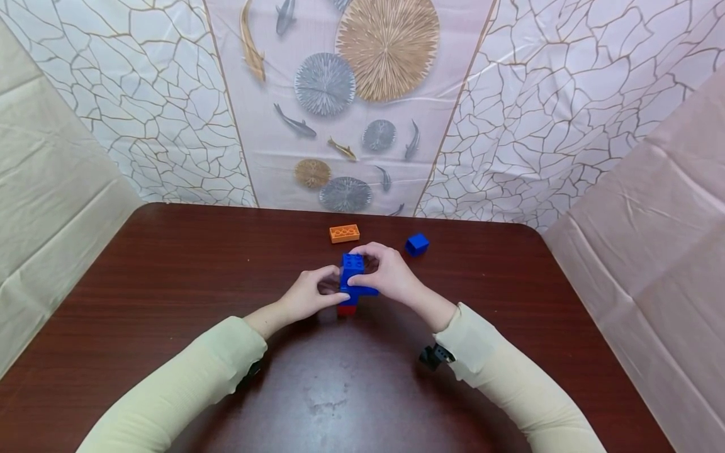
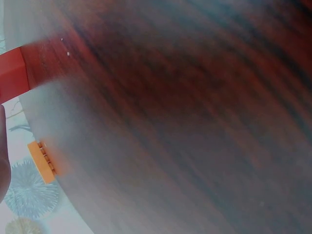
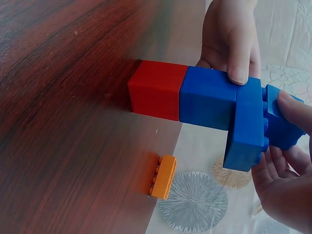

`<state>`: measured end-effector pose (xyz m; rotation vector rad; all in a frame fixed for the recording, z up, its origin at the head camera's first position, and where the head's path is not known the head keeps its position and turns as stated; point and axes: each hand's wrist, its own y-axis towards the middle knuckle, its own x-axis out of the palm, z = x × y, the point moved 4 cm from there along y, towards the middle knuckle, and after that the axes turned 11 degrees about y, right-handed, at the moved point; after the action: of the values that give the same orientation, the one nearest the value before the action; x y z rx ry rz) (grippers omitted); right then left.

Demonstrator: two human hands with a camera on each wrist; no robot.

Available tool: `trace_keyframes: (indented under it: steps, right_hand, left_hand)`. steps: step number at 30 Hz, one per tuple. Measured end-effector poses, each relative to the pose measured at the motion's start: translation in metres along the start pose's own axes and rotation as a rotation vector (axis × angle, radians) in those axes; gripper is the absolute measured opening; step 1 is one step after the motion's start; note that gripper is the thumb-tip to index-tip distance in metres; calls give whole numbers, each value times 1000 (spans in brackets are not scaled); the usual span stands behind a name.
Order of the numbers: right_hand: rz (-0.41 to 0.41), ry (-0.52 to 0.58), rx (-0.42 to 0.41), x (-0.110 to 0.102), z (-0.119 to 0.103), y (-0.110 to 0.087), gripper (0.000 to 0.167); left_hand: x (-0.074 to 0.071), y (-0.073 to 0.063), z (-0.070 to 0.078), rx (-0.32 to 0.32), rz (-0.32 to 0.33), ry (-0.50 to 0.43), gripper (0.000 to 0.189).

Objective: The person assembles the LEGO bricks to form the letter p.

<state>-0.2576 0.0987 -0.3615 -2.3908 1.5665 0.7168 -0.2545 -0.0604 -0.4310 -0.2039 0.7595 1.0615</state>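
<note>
A stack of toy building bricks stands on the table: a red brick [image 3: 157,90] at the bottom, a blue brick [image 3: 207,97] on it, then a longer blue brick [image 3: 246,129] jutting out to the right. My left hand [image 1: 301,296] grips the stack around the middle, its thumb on the blue bricks. With thumb and fingers, my right hand [image 1: 393,275] pinches a top blue brick [image 1: 352,262], which sits tilted over the longer one's studs in the right wrist view. The left wrist view shows only the red brick [image 2: 12,75] and part of a finger.
An orange brick [image 1: 344,234] lies on its side behind the stack, studs facing sideways. Further right is a loose blue brick [image 1: 417,244]. The dark wooden table [image 1: 170,270] ends at a patterned cloth backdrop [image 1: 340,145], with cloth walls at both sides.
</note>
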Motion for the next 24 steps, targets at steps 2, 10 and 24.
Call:
trace_keyframes:
  steps: [2,10,24]
  right_hand:
    - [-2,-1,-5,0,-1,0,43]
    - [-10,-17,-35,0,-3,-4,41]
    - [-34,-36,-102,0,0,-6,37]
  left_hand:
    - [0,0,1,1,0,2,32]
    - [-2,1,2,-4,-5,4,29]
    - [0,0,1,-6,-9,0,28]
